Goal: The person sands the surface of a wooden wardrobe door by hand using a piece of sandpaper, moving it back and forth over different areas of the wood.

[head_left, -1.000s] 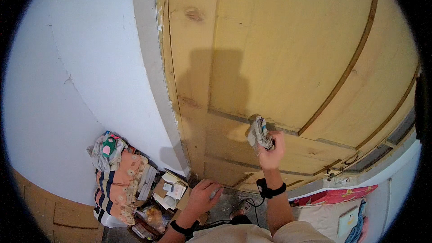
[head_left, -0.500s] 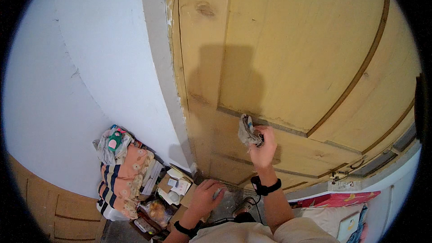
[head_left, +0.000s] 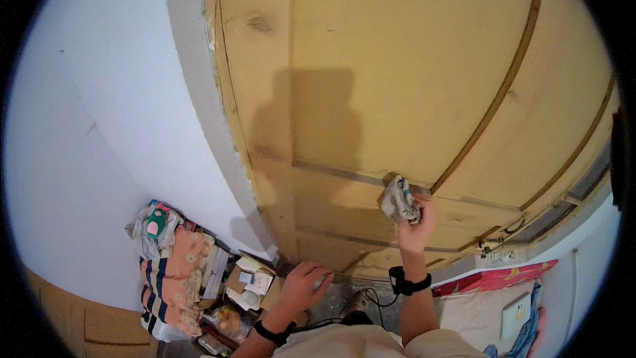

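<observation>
A crumpled grey-white cloth [head_left: 398,199] is bunched in the fingers of my right hand [head_left: 418,225]. It meets the yellow wooden door [head_left: 391,113] near the lower right corner of the large recessed panel, by the dark ledge. My left hand [head_left: 301,290] hangs low in front of me, apart from the door, with its fingers curled. A small greyish patch shows at its fingertips, too unclear to name. Dark bands circle both wrists.
At the left wall stand an orange patterned bundle [head_left: 180,272], an open cardboard box [head_left: 268,301] and a plastic bag [head_left: 228,321]. A latch [head_left: 491,246] sits on the door's right side. Behind it lies pale bedding [head_left: 467,311]. A dark cable [head_left: 379,299] runs near my feet.
My right hand has slid the cloth rightward along the panel's lower ledge, toward its corner. The view has shifted to the right. My left hand stays low with curled fingers.
</observation>
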